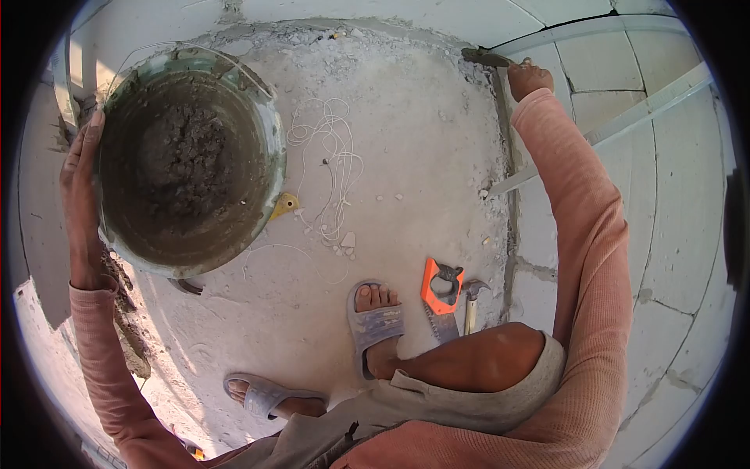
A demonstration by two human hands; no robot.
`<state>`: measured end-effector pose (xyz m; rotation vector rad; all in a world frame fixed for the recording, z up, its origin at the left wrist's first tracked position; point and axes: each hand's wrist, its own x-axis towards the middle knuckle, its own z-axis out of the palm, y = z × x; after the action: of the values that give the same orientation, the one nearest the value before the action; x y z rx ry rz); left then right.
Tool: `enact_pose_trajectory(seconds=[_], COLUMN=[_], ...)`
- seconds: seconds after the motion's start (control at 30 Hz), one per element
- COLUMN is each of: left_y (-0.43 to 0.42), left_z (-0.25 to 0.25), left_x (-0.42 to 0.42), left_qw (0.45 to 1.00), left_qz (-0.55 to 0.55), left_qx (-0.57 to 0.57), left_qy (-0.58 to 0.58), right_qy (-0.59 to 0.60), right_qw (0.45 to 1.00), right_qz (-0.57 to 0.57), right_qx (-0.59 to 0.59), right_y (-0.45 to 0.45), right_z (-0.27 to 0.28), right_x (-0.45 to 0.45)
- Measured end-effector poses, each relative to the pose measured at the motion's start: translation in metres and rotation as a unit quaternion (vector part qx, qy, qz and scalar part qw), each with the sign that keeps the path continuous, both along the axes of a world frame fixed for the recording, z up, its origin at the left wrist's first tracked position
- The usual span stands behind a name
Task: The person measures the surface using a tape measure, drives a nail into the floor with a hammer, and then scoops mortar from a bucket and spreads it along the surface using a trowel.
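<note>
My left hand [81, 176] grips the left side of a large round bucket [273, 148], its fingertips up near the rim. Wet grey mortar [191, 141] lies inside, heaped in the middle and smeared up the walls. A thin wire handle arches over the bucket's far edge. At the far right, my right hand [530, 80] is closed around a trowel [486, 58]. The trowel's blade points left, low in the corner where the floor meets the block walls. Its blade is dark, and whether mortar sits on it is hard to make out.
Tangled white string [336, 156] lies on the dusty floor beside a yellow piece [284, 205] by the bucket. An orange-handled handsaw [431, 285] and a claw hammer [472, 306] lie by my right knee. A metal straightedge [625, 117] leans across the right block wall [617, 180]. Rubble lines the wall base.
</note>
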<state>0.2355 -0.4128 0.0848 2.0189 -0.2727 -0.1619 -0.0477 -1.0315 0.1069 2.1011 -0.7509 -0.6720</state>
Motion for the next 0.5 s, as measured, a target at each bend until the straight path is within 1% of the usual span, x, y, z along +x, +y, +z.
enact_pose_trajectory(seconds=[0.1, 0.2, 0.3, 0.4, 0.5], left_y=[0.005, 0.002, 0.004, 0.003, 0.007], left_z=[-0.009, -0.003, -0.006, -0.005, -0.01], left_x=[0.01, 0.005, 0.007, 0.008, 0.011], left_qw=[1.0, 1.0, 1.0, 1.0, 1.0], left_qz=[-0.021, -0.012, -0.008, 0.003, -0.012], left_qx=[-0.021, 0.0, -0.013, 0.001, -0.02], left_qy=[0.0, -0.006, 0.013, 0.01, 0.012], right_qy=[-0.013, 0.003, 0.012, -0.014, -0.015], right_qw=[0.999, 1.0, 1.0, 0.999, 0.998], right_qz=[0.031, 0.008, 0.019, 0.045, 0.058], right_qx=[-0.014, -0.002, 0.007, 0.013, -0.004], right_y=[-0.004, -0.003, -0.004, -0.012, -0.011], right_z=[-0.001, 0.005, 0.021, 0.03, 0.03], right_x=[-0.002, -0.003, -0.007, -0.012, -0.014])
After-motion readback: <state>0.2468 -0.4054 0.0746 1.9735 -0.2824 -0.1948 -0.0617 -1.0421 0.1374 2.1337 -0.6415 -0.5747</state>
